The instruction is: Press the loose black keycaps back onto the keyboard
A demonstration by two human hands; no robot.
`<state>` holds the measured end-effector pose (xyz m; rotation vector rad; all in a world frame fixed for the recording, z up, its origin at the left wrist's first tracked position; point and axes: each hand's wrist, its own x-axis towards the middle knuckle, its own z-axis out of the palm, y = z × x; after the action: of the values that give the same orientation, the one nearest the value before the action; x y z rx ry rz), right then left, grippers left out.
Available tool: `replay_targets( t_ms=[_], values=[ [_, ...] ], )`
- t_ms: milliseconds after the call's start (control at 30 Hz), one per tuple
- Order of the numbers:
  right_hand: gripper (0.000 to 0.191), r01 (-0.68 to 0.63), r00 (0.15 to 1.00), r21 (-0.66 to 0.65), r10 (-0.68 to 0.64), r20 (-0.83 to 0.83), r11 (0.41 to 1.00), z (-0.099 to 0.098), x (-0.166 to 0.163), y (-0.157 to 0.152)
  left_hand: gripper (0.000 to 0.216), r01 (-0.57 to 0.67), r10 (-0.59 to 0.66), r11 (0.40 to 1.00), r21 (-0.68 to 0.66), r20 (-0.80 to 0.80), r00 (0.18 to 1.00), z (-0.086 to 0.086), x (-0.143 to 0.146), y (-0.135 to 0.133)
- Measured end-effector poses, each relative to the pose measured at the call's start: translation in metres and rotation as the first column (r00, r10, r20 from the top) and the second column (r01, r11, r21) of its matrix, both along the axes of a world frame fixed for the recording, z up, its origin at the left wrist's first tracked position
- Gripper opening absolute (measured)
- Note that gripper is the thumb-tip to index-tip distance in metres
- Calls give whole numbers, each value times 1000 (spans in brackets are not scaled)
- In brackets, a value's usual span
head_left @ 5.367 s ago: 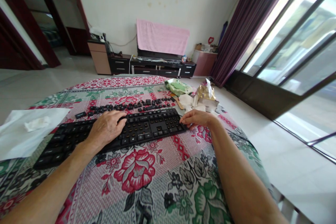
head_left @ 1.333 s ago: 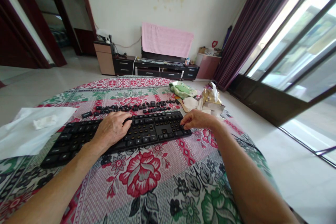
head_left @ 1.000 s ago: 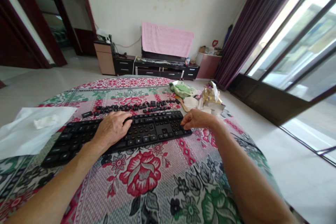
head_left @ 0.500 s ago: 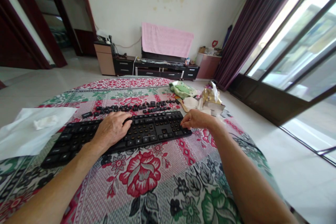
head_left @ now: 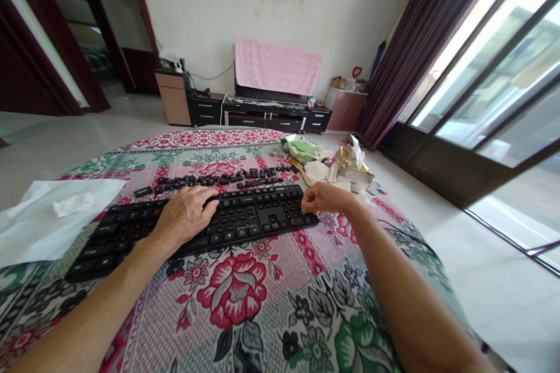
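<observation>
The black keyboard [head_left: 238, 221] lay on the patterned worktop [head_left: 280, 297], partly stripped of its keys. I had the left hand [head_left: 188, 213] across its middle and the right hand [head_left: 321, 198] bunched at the number pad [head_left: 292, 210]; whether either hand's fingers gripped anything, I couldn't tell. Neither had shifted much within the last second, so work there seemed unfinished. Loose keycaps [head_left: 225, 179] lay just beyond.

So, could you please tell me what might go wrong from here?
The small loose black plastic keycaps lie just beyond the black plastic keyboard, near the left hand, so a sweep of that hand might scatter them. The red, green and grey floral tablecloth lies under both, so tugging it could shift them together. The bent fingers of the right hand hide part of the keyboard, so a slip there might go unnoticed.
</observation>
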<state>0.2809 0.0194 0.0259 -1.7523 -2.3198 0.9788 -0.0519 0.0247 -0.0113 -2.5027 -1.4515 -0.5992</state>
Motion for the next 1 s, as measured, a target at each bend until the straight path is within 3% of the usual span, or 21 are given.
replay_targets(
  t_ms=[133, 200, 333, 633, 1000],
  values=[
    [18, -23, 1000, 28, 23, -6, 999, 4, 3, 7, 34, -1, 1, 1000, -12, -7, 1000, 0, 0, 1],
    [23, 37, 999, 190, -36, -7, 981, 5, 1, 18, 34, -7, 7, 1000, -17, -10, 1000, 0, 0, 1],
    [24, 114, 985, 501, -163, 55, 858, 2, -15, 50, 33, -17, 17, 1000, -27, -2, 1000, 0, 0, 1],
    [23, 4, 987, 361, -62, 150, 932, -22, -29, 89, 32, -6, 8, 999, -40, 33, 999, 3, 1, -1],
    [22, -11, 992, 404, -42, 122, 915, -26, -26, 89, 31, 10, -9, 1000, -29, 51, 999, 2, 1, -1]
  ],
)
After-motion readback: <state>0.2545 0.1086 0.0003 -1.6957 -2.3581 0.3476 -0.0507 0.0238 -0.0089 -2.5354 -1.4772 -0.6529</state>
